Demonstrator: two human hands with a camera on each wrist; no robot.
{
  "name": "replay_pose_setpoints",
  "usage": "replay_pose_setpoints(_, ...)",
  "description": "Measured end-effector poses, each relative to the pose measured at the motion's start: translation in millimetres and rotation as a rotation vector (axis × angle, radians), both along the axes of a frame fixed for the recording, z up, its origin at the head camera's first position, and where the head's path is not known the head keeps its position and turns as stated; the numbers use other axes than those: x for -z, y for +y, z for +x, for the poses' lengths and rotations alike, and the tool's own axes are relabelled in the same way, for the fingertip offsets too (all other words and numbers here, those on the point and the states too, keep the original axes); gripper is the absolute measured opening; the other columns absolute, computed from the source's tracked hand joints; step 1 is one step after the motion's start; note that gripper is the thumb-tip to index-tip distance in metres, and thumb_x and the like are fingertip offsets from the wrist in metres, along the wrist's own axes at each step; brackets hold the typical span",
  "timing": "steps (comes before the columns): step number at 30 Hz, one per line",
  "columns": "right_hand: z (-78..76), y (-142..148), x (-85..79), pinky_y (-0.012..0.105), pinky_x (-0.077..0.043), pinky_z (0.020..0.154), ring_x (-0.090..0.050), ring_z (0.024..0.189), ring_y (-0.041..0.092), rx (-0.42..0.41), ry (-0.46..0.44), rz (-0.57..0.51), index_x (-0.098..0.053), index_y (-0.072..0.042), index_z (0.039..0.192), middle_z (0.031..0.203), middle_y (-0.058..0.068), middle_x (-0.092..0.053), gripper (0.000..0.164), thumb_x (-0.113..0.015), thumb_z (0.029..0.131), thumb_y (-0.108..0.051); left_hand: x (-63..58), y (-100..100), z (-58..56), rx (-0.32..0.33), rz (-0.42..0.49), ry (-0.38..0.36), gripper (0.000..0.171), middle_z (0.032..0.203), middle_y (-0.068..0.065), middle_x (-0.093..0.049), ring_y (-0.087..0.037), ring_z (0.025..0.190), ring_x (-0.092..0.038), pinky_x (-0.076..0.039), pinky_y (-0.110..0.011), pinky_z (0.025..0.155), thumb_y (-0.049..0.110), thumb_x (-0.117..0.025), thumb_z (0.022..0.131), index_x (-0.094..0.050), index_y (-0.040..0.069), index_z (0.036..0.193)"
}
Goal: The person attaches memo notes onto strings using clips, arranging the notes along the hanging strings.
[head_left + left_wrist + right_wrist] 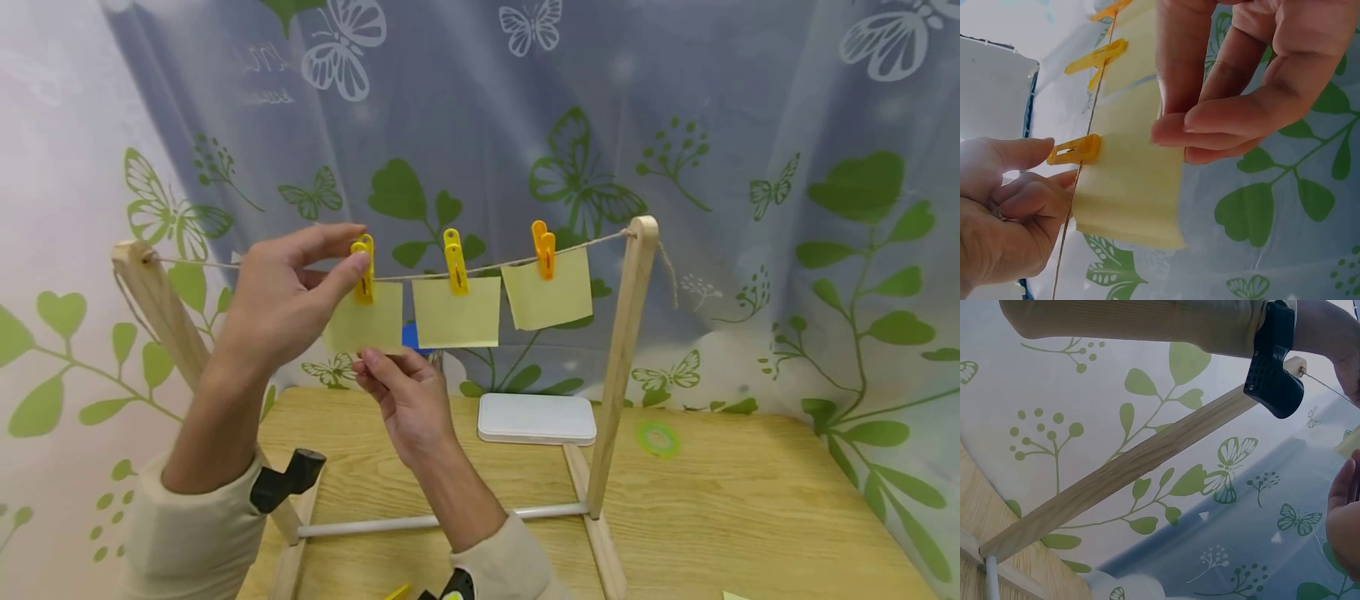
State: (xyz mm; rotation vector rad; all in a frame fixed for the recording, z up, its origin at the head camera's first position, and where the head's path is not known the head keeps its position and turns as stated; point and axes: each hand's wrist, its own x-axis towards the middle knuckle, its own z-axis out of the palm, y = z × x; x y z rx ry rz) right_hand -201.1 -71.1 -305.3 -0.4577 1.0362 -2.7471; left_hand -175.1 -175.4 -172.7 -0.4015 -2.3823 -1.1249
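Note:
A string [480,270] runs between two wooden posts, and three yellow paper notes hang along it from clothespins. At the leftmost yellow clothespin [364,279], my left hand [281,292] has its thumb on the front and its index finger by the top. This clip sits over the string and the upper edge of the left note [1129,175]. Below, my right hand [405,396] pinches that note's lower edge between thumb and fingers. The middle note [456,312] hangs from another yellow clothespin [454,262], the right note [551,287] from an orange clothespin [544,250].
The right post [622,367] and left post [161,300] stand on feet joined by a white rod [405,525]. A white case [536,418] lies behind on the wooden table [720,500]. A round green item [658,438] lies right of it. A patterned curtain [712,100] hangs behind.

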Motion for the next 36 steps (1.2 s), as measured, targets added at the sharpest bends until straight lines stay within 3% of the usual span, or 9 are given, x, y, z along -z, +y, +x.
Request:
replay_pose_setpoints(13,1.4,6.1,2.0,0.021,-0.053,0.080,-0.065,0.080,0.006,-0.021,0.048,0.024,-0.070,-0.016,0.084,0.084,-0.004,-0.069,0.026,-0.056,0.091,0.004,-1.9,0.8,0.4,-0.013,0.021,0.009,0.040,0.125,-0.009,-0.064,-0.030,0.092,-0.068,-0.049,-0.014,0.067,0.031,-0.060,0.094,-0.058,0.017,0.131)
replay_pose_setpoints(15,2.1,8.0,3.1,0.021,-0.053,0.081,-0.065,0.081,0.006,-0.028,0.048,0.040,-0.070,-0.016,0.085,0.086,-0.004,-0.069,0.024,-0.057,0.091,0.002,-1.6,0.2,0.8,-0.017,0.025,0.016,0.041,0.126,-0.008,-0.063,-0.027,0.092,-0.068,-0.048,-0.013,0.068,0.032,-0.060,0.093,-0.057,0.018,0.132)
replay_pose_setpoints(18,3.6,11.8,6.1,0.021,-0.053,0.082,-0.064,0.083,0.007,-0.039,0.043,0.068,-0.069,-0.014,0.091,0.089,-0.004,-0.068,0.017,-0.059,0.091,-0.001,-0.5,-0.9,1.5,-0.022,0.034,0.048,0.042,0.127,-0.007,-0.063,-0.010,0.088,-0.068,-0.048,-0.010,0.067,0.029,-0.061,0.093,-0.057,0.017,0.132)
replay_pose_setpoints(20,4.8,14.9,9.4,0.022,-0.053,0.083,-0.064,0.084,0.007,-0.046,0.049,0.090,-0.069,-0.008,0.099,0.091,-0.004,-0.068,0.014,-0.059,0.091,-0.002,0.0,-1.5,3.1,-0.021,0.055,0.080,0.040,0.126,-0.006,-0.063,0.001,0.080,-0.067,-0.047,-0.010,0.060,0.026,-0.063,0.092,-0.058,0.016,0.131)
replay_pose_setpoints(22,6.5,18.5,13.3,0.022,-0.053,0.083,-0.064,0.085,0.008,-0.055,0.064,0.121,-0.066,-0.002,0.108,0.092,-0.004,-0.067,0.018,-0.060,0.091,-0.004,0.4,-2.2,5.5,-0.014,0.087,0.115,0.038,0.124,-0.005,-0.064,0.006,0.058,-0.060,-0.041,-0.013,0.046,0.023,-0.064,0.091,-0.060,0.014,0.129)
replay_pose_setpoints(27,14.0,32.9,25.7,0.023,-0.053,0.083,-0.066,0.086,0.007,-0.089,0.118,0.244,-0.057,0.011,0.121,0.095,-0.004,-0.068,0.040,-0.067,0.088,-0.010,3.4,-4.0,13.0,0.027,0.187,0.198,0.034,0.117,0.005,-0.067,-0.008,0.028,-0.031,-0.022,-0.026,0.031,0.015,-0.065,0.090,-0.063,0.010,0.124)
replay_pose_setpoints(29,17.9,43.3,31.9,0.023,-0.053,0.082,-0.066,0.087,0.007,-0.099,0.163,0.308,-0.055,0.013,0.122,0.098,-0.004,-0.068,0.045,-0.069,0.087,-0.012,7.9,-5.0,16.4,0.043,0.228,0.233,0.033,0.114,0.010,-0.068,-0.008,0.028,-0.030,-0.021,-0.027,0.031,0.011,-0.065,0.090,-0.064,0.008,0.122)
replay_pose_setpoints(34,27.1,87.8,50.2,0.023,-0.054,0.079,-0.066,0.088,0.005,-0.088,0.346,0.466,-0.055,0.015,0.119,0.103,-0.003,-0.067,0.047,-0.070,0.086,-0.014,35.0,-10.1,26.1,0.208,0.409,0.349,0.030,0.107,0.004,-0.070,-0.005,0.032,-0.030,-0.017,-0.024,0.032,-0.006,-0.061,0.087,-0.064,-0.003,0.116)
replay_pose_setpoints(36,29.8,110.0,57.1,0.023,-0.055,0.078,-0.066,0.089,0.004,-0.071,0.404,0.527,-0.056,0.015,0.118,0.107,0.009,-0.066,0.044,-0.069,0.086,-0.012,50.2,-13.4,31.7,0.272,0.458,0.374,0.030,0.098,0.001,-0.072,-0.004,0.034,-0.028,-0.015,-0.022,0.032,-0.013,-0.060,0.084,-0.064,-0.007,0.112)
